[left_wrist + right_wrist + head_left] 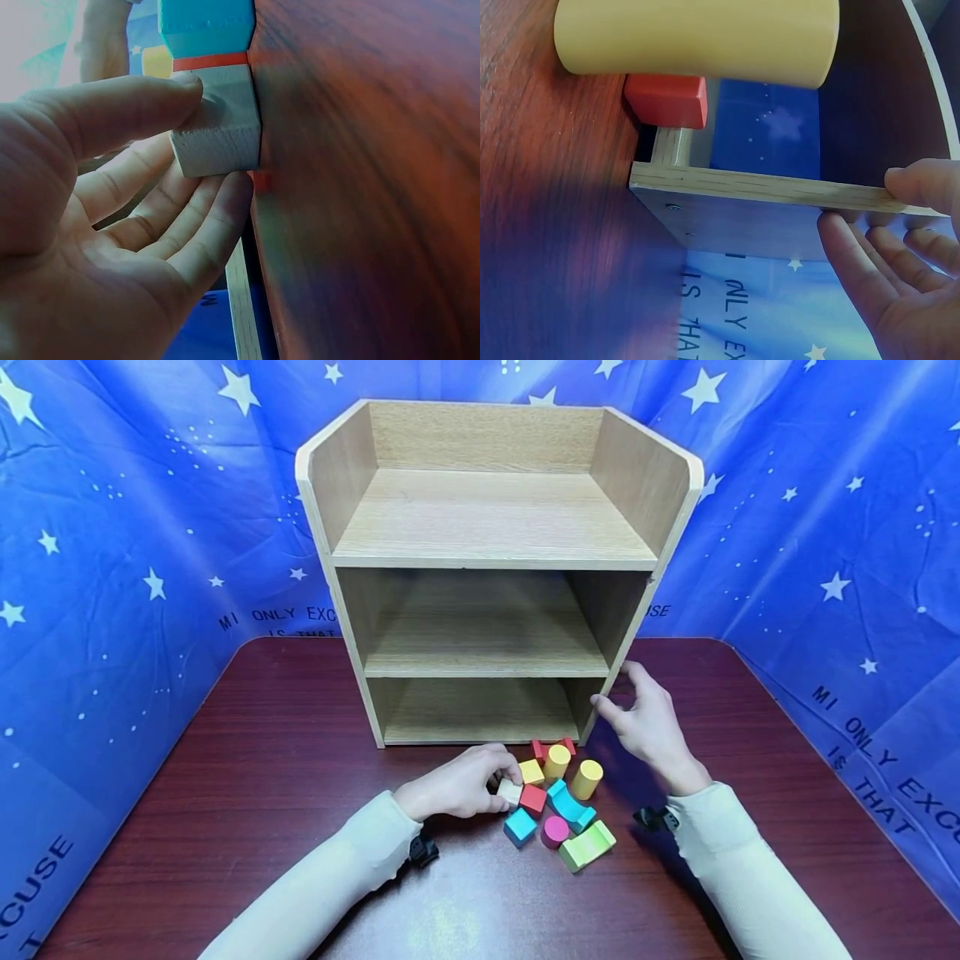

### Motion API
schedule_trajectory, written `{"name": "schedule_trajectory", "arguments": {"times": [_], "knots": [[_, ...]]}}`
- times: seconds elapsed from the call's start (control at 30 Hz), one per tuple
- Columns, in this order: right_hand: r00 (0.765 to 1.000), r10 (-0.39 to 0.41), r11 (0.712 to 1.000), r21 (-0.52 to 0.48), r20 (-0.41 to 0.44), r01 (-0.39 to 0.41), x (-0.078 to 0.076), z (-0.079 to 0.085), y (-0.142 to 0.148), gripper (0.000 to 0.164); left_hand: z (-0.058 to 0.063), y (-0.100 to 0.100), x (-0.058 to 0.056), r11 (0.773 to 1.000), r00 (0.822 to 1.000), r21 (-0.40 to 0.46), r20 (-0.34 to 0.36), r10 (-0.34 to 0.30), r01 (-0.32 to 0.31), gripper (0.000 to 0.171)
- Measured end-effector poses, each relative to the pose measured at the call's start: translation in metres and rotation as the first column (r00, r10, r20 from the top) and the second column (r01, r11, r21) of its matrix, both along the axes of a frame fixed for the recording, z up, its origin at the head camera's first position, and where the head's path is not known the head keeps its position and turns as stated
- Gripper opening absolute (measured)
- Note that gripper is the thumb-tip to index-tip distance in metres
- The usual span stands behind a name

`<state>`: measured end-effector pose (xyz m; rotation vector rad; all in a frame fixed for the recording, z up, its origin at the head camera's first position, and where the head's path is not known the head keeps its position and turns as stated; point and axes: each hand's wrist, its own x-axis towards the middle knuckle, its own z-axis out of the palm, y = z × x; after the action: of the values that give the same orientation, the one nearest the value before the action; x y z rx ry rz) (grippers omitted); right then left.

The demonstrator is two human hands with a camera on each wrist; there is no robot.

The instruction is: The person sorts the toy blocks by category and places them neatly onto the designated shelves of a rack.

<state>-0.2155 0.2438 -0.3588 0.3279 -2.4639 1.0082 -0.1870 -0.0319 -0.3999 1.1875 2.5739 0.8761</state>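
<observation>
My left hand (461, 783) pinches a pale, unpainted wooden cube (219, 146) between thumb and fingers, at the left side of a cluster of toy blocks. A red cube (533, 800) and a turquoise cube (520, 827) sit right beside it. At the right side of a wooden shelf unit (495, 562), my right hand (654, 727) holds the side panel (757, 185) low down. Its thumb lies at the panel's front edge and its fingers reach along the outer face.
Other blocks include yellow cylinders (587, 779), a yellow cube (531, 772), a magenta cylinder (555, 832), a turquoise arch (572, 807), a light green arch (587, 847) and a red piece (539, 751) by the shelf's base. A blue starred curtain (135, 527) surrounds the dark red table (247, 760).
</observation>
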Motion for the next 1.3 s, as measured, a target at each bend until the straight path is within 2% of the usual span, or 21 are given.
{"name": "schedule_trajectory", "arguments": {"times": [0.2,0.43,0.8,1.07,1.3], "knots": [[1.000,-0.004,1.000,0.007,0.001,0.004,0.002,0.000,0.000,0.041,-0.001,0.000,-0.001,1.000,1.000,0.000,0.007,-0.003,0.003,0.023],[1.000,-0.001,1.000,0.005,0.005,0.001,0.002,0.001,0.000,0.042,0.000,-0.003,-0.002,1.000,1.000,0.009,-0.020,0.006,-0.006,0.025],[1.000,0.010,1.000,-0.002,-0.001,-0.010,0.002,-0.001,-0.001,0.041,0.012,-0.008,-0.002,0.999,0.999,0.027,-0.031,0.028,-0.027,0.023],[1.000,0.020,1.000,-0.006,-0.016,-0.020,0.001,-0.002,-0.002,0.042,0.017,-0.010,0.001,0.998,0.997,0.039,-0.071,0.042,-0.039,0.023],[1.000,0.017,1.000,-0.009,-0.019,-0.017,0.001,-0.002,0.000,0.041,0.025,-0.010,0.001,0.997,0.997,0.072,-0.081,0.009,-0.003,0.023]]}}
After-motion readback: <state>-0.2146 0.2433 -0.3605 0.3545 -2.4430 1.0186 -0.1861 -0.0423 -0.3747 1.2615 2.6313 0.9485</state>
